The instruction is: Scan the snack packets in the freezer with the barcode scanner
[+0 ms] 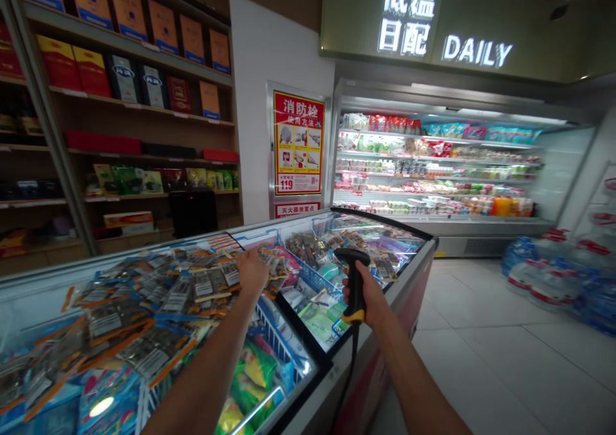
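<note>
My right hand [373, 294] grips a black and yellow barcode scanner [355, 287] over the freezer's near edge, its head tilted toward the left and its cable hanging down. My left hand [253, 272] is closed at a snack packet [275, 263], above the black divider of the glass freezer top; its fingertips are partly hidden. To its left, many flat snack packets [178, 290] with orange or blue edges lie spread in overlapping heaps on the glass, several with white label panels facing up. More packets [353, 239] lie farther along the glass, beyond the scanner.
Under the glass of the chest freezer [308, 374] are blue baskets [315, 278] with bagged goods. Shelves of boxes [132, 82] stand at left, a lit refrigerated display [437, 165] at the back. Bottled water packs [553, 271] sit on the tiled floor [466, 351] at right.
</note>
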The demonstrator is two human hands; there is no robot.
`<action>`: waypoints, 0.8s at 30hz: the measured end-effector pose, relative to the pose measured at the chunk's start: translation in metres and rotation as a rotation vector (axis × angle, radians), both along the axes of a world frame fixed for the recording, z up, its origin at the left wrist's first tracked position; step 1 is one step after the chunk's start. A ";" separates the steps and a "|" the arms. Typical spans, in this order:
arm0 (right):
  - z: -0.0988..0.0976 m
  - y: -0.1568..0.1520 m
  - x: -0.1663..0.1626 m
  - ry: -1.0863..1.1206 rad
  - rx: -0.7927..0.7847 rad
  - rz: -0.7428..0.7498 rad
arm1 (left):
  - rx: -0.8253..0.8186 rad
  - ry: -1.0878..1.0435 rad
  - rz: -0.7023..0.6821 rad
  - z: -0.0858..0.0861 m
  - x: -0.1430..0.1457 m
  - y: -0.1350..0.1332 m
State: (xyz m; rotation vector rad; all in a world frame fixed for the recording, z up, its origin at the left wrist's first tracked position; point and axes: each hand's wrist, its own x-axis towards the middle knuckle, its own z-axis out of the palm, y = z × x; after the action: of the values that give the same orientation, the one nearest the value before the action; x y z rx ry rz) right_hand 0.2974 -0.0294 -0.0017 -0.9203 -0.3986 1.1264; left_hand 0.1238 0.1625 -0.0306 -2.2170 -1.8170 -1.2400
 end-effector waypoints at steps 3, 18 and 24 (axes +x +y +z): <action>-0.003 -0.003 0.011 -0.005 0.000 -0.033 | 0.066 0.025 0.062 0.002 0.010 -0.009; -0.022 -0.011 0.065 -0.057 -0.082 -0.196 | -0.241 0.224 -0.723 -0.043 0.191 -0.037; -0.023 -0.011 0.069 -0.089 -0.109 -0.212 | -0.253 0.355 -0.836 -0.046 0.206 -0.041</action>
State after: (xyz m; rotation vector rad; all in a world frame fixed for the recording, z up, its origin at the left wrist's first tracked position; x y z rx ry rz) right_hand 0.3667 -0.0406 -0.0250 -1.0857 -0.3063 0.9225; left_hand 0.3303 0.1210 -0.0771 -3.2313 -0.9640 -0.5698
